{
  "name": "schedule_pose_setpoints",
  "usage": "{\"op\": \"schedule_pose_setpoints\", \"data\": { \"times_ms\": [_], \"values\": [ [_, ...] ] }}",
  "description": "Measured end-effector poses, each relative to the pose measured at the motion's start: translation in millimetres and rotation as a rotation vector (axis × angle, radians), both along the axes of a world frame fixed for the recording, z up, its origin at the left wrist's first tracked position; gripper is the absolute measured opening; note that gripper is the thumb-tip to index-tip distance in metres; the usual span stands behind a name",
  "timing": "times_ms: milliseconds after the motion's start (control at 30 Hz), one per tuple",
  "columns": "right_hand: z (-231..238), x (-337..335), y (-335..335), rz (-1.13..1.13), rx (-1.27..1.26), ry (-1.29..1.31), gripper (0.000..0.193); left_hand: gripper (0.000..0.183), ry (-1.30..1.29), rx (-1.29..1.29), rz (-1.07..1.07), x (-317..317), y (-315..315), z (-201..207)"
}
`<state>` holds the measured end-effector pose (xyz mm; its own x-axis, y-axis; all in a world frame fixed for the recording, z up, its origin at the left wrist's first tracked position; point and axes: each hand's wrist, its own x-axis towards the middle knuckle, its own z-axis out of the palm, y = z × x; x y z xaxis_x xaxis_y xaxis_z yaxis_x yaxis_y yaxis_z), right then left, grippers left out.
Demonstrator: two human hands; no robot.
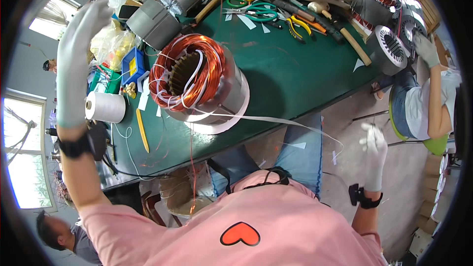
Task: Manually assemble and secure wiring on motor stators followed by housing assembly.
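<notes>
Lacing of the orange copper-wire ring winding (214, 66), seated on a silver metal cylinder (231, 91) at the green table's (305, 69) near edge, is judged partly done: white ties (183, 97) are fitted; a flat white tape (276, 119) is left unsecured. The white-gloved left hand (79, 54) is raised, extended, seemingly empty; whether anything is gripped by the white-gloved right hand (374, 148) cannot be told. Counted: one laced winding, one white thread spool (108, 107), one yellow stick (142, 130).

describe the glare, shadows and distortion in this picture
In the head view, the lower-left window is washed out by glare; in the same head view, the copper-wound stator throws a shadow rightward on the green table, whose front edge bows with the fisheye distortion.
</notes>
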<state>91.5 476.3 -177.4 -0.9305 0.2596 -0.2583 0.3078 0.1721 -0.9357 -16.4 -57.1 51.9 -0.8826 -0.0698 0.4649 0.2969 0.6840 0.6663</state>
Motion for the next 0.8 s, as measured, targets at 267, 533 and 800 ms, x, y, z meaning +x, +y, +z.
{"op": "schedule_pose_setpoints", "data": {
  "times_ms": [267,533,800],
  "values": [
    [47.6,-30.2,-178.1,1.095,-0.313,-0.313,0.031,0.021,-0.010,-0.444,-0.024,91.1,86.6,-105.2],
    [79.8,-52.2,-203.6,1.067,-0.924,-0.460,0.040,0.020,0.016,-0.363,-0.179,81.3,65.1,-102.4],
    [62.4,-57.5,-242.8,1.000,0.069,0.142,0.039,0.021,-0.086,-0.945,-0.555,31.2,45.9,-37.1]
  ]
}}
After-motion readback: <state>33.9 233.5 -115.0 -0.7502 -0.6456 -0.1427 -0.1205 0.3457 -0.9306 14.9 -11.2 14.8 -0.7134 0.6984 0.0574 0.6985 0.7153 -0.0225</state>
